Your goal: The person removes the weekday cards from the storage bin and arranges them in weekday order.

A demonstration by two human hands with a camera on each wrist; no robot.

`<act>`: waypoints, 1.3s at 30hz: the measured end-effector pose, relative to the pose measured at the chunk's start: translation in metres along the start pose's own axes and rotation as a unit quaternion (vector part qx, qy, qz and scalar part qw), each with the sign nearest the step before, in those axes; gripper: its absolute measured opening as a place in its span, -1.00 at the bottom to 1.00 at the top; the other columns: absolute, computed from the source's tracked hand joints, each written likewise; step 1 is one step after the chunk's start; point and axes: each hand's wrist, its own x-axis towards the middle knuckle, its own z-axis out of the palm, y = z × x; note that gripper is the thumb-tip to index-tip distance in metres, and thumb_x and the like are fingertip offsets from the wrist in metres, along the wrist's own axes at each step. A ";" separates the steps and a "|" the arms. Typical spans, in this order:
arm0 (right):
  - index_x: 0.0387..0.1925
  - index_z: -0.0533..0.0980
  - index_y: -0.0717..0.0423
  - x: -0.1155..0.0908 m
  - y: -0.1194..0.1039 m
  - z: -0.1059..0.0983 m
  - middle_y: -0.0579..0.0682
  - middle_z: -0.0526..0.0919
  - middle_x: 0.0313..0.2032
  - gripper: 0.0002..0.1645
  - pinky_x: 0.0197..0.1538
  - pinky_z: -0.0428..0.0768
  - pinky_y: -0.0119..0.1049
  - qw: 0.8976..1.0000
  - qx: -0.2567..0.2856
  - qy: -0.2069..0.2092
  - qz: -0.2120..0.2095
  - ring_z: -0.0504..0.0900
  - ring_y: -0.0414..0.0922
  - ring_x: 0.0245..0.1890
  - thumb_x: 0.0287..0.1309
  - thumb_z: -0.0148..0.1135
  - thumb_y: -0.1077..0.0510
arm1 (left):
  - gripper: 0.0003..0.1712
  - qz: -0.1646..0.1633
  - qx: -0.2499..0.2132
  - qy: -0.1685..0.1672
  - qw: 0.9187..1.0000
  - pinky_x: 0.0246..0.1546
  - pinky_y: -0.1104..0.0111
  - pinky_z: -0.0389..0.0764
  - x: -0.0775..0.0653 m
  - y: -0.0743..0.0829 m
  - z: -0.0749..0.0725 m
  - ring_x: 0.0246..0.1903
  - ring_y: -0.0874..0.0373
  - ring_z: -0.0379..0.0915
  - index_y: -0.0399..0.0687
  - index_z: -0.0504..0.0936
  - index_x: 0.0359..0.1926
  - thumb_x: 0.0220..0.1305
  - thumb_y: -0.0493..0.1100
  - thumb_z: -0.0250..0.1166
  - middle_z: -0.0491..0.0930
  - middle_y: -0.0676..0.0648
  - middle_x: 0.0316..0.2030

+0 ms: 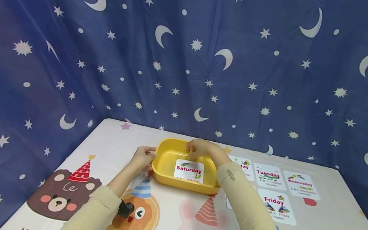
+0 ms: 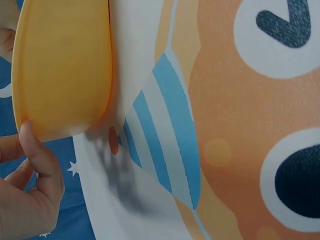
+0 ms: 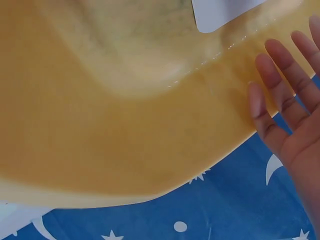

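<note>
A yellow plastic basin [image 1: 172, 157] is on the printed tablecloth, and a white card reading "Saturday" [image 1: 189, 170] lies inside it. At the basin's left end, my left hand [image 1: 141, 159] pinches the rim; thumb and fingertips grip the edge in the left wrist view. My right hand [image 1: 204, 149] reaches over the far rim, fingers dipping inside behind the card. The right wrist view shows the fingers [image 3: 285, 100] loosely spread along the inner wall, holding nothing, with a corner of the card [image 3: 222, 10] apart from them.
Right of the basin lie cards reading "Tuesday" [image 1: 270, 177], "Wednesday" [image 1: 302, 185] and "Friday" [image 1: 277, 206]. My right forearm partly hides another card [image 1: 243, 166] and one more beside the Friday card. A blue curtain [image 1: 191, 71] with moons and stars hangs behind the table.
</note>
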 end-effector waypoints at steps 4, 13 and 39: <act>-0.15 0.55 0.15 0.004 0.001 0.002 -0.05 0.44 -0.38 -0.74 -0.25 0.38 -0.38 1.000 -0.011 -0.007 0.006 0.37 -0.16 -0.32 0.12 0.30 0.15 | -0.57 0.001 -0.004 0.000 1.000 -0.69 0.56 0.54 -0.001 -0.001 -0.001 -0.49 0.22 0.44 -0.25 0.46 0.19 0.29 -0.33 0.08 0.44 -0.11 -0.28; -0.25 0.54 0.06 0.011 0.001 0.008 -0.09 0.49 -0.34 -0.76 -0.25 0.45 -0.39 0.996 -0.061 -0.046 0.054 0.40 -0.18 -0.34 0.05 0.36 0.07 | -0.58 0.000 -0.002 0.003 1.000 -0.67 0.52 0.58 -0.003 -0.001 -0.001 -0.55 0.25 0.38 -0.26 0.48 0.16 0.28 -0.34 0.08 0.41 -0.09 -0.31; -0.43 0.39 0.04 0.014 0.000 0.019 -0.13 0.35 -0.51 -0.59 -0.29 0.32 -0.38 0.989 -0.131 -0.039 0.058 0.32 -0.17 -0.39 -0.20 0.52 0.15 | -0.56 -0.001 -0.005 0.000 1.000 -0.71 0.57 0.52 -0.002 0.001 0.000 -0.52 0.21 0.43 -0.23 0.47 0.18 0.27 -0.33 0.08 0.41 -0.08 -0.33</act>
